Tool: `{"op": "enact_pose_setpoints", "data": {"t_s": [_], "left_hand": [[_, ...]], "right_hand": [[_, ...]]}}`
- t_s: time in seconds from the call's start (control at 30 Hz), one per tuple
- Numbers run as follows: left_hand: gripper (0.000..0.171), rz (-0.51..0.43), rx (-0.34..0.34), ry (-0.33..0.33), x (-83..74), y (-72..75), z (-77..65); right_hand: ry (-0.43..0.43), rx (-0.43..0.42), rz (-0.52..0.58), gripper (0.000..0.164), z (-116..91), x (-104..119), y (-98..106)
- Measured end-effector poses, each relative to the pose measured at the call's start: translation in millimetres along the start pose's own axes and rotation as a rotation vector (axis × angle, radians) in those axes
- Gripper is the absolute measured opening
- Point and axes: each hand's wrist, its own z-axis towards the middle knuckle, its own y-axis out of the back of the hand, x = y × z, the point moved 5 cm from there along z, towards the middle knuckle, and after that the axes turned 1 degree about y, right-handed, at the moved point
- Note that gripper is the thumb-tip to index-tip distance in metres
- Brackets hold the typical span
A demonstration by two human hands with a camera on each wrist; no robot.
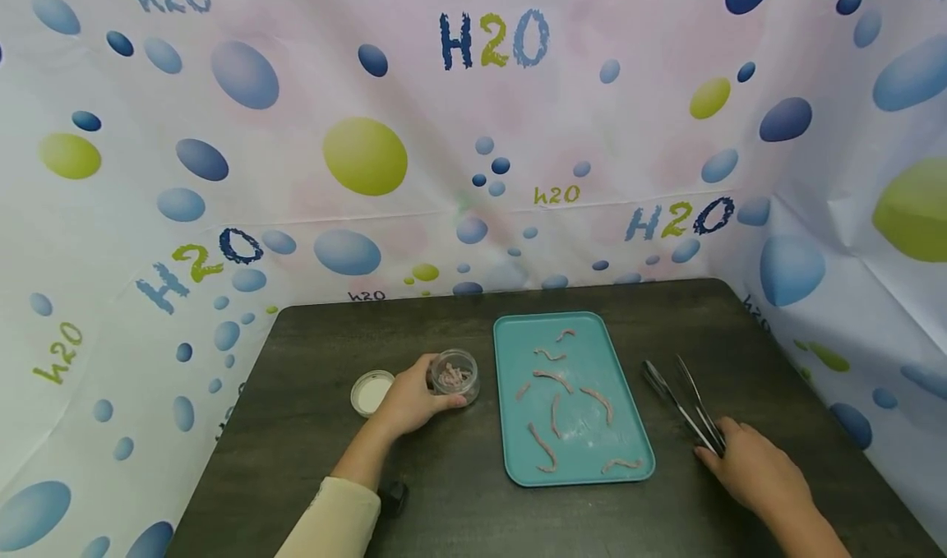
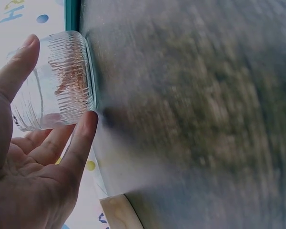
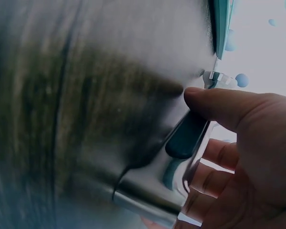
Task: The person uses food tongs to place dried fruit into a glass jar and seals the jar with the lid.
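Note:
My left hand (image 1: 409,399) is around a small clear glass jar (image 1: 464,359), thumb on one side and fingers on the other. In the left wrist view the ribbed jar (image 2: 66,78) stands on the table, with brownish-pink strips inside. My right hand (image 1: 762,468) holds metal tongs (image 1: 691,414) with dark grips near their joined end. Their arms lie spread on the table, tips pointing away from me. Seen from the right wrist, the thumb and fingers flank the tongs (image 3: 150,188). Between the hands, several thin pinkish worm-like strips (image 1: 552,375) lie scattered on a turquoise tray (image 1: 518,472).
A round pale lid (image 1: 371,393) lies left of the jar. Some small black object (image 1: 394,498) sits beside the left sleeve. The dark wooden table (image 1: 444,509) is bordered at the back and sides by a dotted "H2O" curtain (image 1: 444,114).

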Motion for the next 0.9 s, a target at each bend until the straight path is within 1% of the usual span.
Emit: {"op": "enact_pose_setpoints", "data": {"t_s": [0.07, 0.23, 0.53, 0.9], "left_hand": [[0.095, 0.000, 0.004, 0.008, 0.1, 0.2, 0.3], [0.095, 0.000, 0.010, 0.019, 0.5, 0.7, 0.4], [0.098, 0.021, 0.015, 0.045, 1.0, 2.0, 1.1], [0.093, 0.008, 0.024, 0.054, -0.6, 1.2, 1.8]], "right_hand": [[0.003, 0.001, 0.002, 0.091, 1.0, 0.3, 0.3], [0.046, -0.028, 0.027, 0.084, 1.2, 1.1, 1.4], [0.104, -0.120, 0.119, 0.063, -3.9, 0.4, 11.1], [0.115, -0.138, 0.116, 0.062, -9.9, -0.7, 20.0]]}}
